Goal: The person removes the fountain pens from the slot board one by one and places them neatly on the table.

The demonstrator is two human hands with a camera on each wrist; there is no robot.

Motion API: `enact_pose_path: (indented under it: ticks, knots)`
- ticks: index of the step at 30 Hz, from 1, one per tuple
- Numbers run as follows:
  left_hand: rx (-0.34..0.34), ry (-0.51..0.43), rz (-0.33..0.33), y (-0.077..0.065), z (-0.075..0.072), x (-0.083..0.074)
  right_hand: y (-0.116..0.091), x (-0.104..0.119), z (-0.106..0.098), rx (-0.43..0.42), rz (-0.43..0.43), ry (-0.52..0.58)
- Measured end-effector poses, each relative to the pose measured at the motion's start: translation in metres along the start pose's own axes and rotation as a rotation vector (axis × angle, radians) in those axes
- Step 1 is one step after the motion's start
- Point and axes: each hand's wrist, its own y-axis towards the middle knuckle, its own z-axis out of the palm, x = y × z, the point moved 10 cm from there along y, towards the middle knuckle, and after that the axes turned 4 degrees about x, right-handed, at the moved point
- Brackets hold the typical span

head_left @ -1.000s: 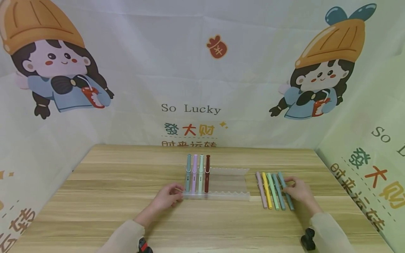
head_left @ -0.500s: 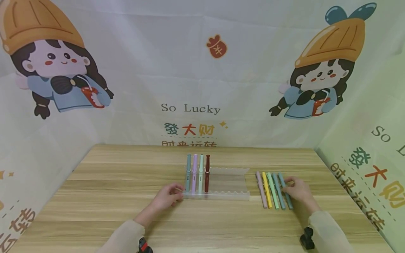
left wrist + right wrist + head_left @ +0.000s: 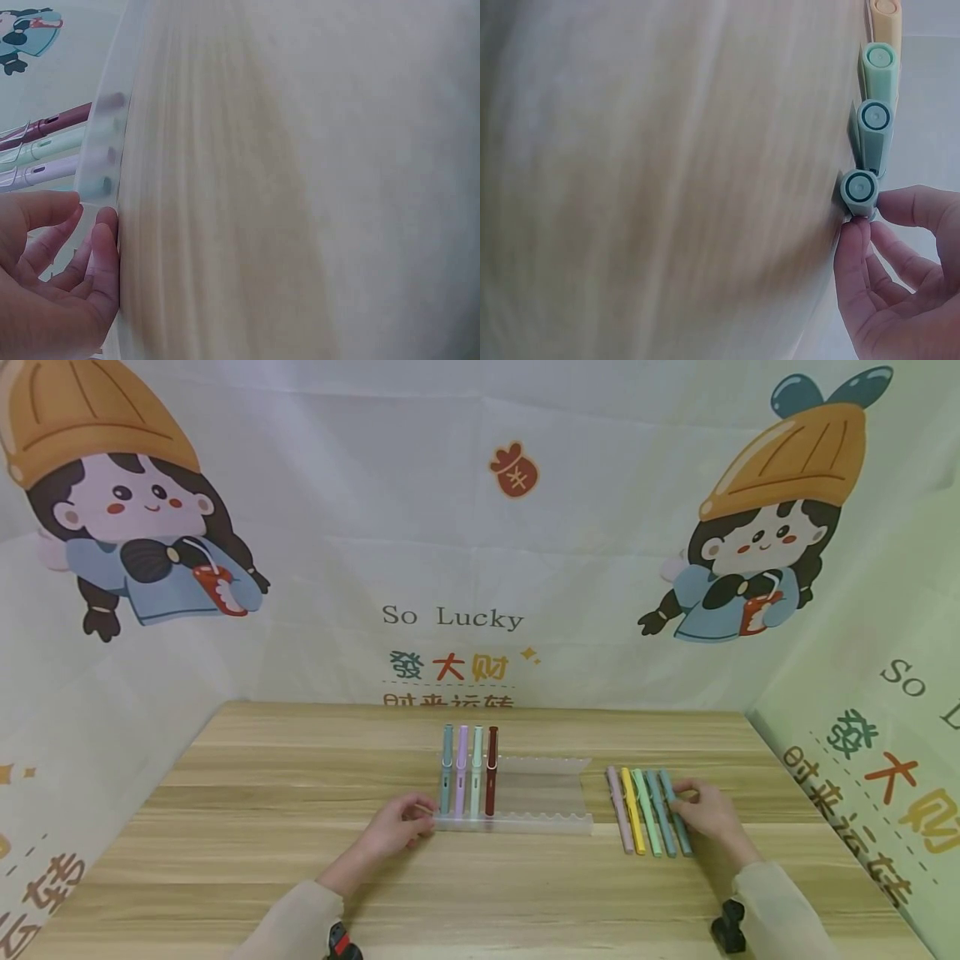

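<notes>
The left end of a clear tray (image 3: pixel 540 826) is touched by the left hand (image 3: pixel 397 825); whether it is pinched cannot be told. Four pens (image 3: pixel 462 743) are held in its left notches. "So Lucky" and "發大财" are printed on the cloth (image 3: pixel 585 568) behind. Right of the tray, five loose pens (image 3: pixel 648 814) are lined up; the last pen (image 3: pixel 682 837), pinched by the right hand (image 3: pixel 708 814), has just been nudged inward, so the row is apparently being straightened.

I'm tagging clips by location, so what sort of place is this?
Probably a makeshift recording booth: cartoon-printed cloth screens the wood-grain table at the back and both sides, and a black device, perhaps a wrist camera, sits at the right sleeve.
</notes>
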Motion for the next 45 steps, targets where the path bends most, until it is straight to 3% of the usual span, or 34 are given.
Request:
enact_pose_path:
  ticks: [9, 13, 21, 30, 45]
  knots:
    - [-0.002, -0.005, -0.006, 0.0, 0.0, 0.0, 0.0, 0.002, 0.002, 0.004, -0.009, 0.0]
    - [-0.005, -0.008, -0.006, -0.006, 0.0, -0.014, -0.001, 0.002, 0.0, -0.012, -0.002, 0.011]
    - [-0.005, 0.004, 0.001, 0.001, 0.0, 0.0, -0.007, 0.023, -0.009, -0.097, -0.053, -0.004]
    - [-0.015, 0.001, -0.017, -0.002, -0.001, -0.007, -0.006, 0.05, 0.014, -0.094, -0.156, 0.144]
    - [-0.004, 0.005, -0.012, 0.0, 0.0, -0.001, -0.007, 0.09, 0.052, -0.04, -0.193, 0.388]
